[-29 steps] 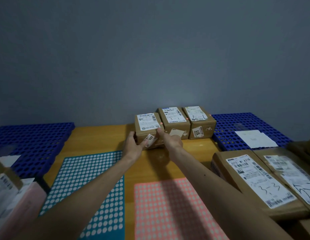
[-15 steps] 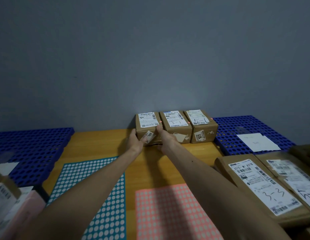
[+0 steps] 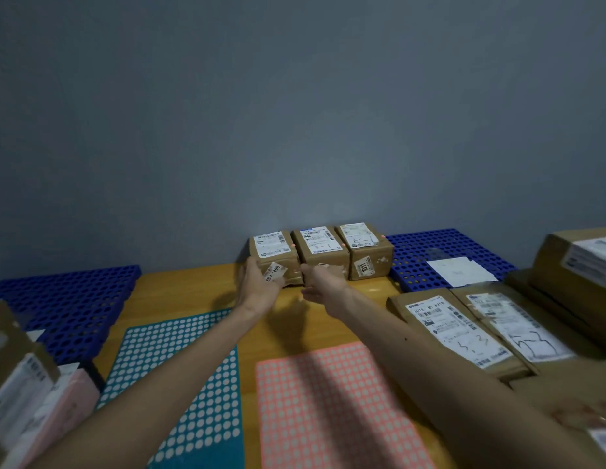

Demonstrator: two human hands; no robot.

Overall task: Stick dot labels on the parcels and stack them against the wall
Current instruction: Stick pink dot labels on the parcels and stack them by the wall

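Parcel one, the small left parcel (image 3: 272, 247), sits past the far edge of the pink dot sheet (image 3: 328, 401), back against the wall (image 3: 294, 130). The left grip (image 3: 257, 286) has its fingers loose and flat on the parcel's front left corner. It is not holding the parcel. The right grip (image 3: 323, 282) is loose too, near the parcel's front right corner, but I cannot tell if it touches.

Two more small parcels, the middle parcel (image 3: 320, 245) and the right parcel (image 3: 365, 252), stand in the same row past the pink sheet, side by side and touching. That makes three at the wall. Each seems to have one tiny pink dot by its top edge, like the dot (image 3: 294, 245) on the first one. So three look done, all in one layer, and nothing is piled on top yet.

More are waiting. Right of the pink sheet lie two flat parcels (image 3: 457, 330) (image 3: 518, 323) and a bigger box (image 3: 582, 265), with no dots that I can see. Far left of the sheet are at least two more, a brown parcel (image 3: 20, 377) and a pink parcel (image 3: 71, 397).

There are two dot sheets on the bench (image 3: 193, 286). The teal dot sheet (image 3: 179, 367) lies just left of the pink one. There are two blue mats (image 3: 68, 299) (image 3: 420, 255), and the right one carries a white paper (image 3: 458, 270).
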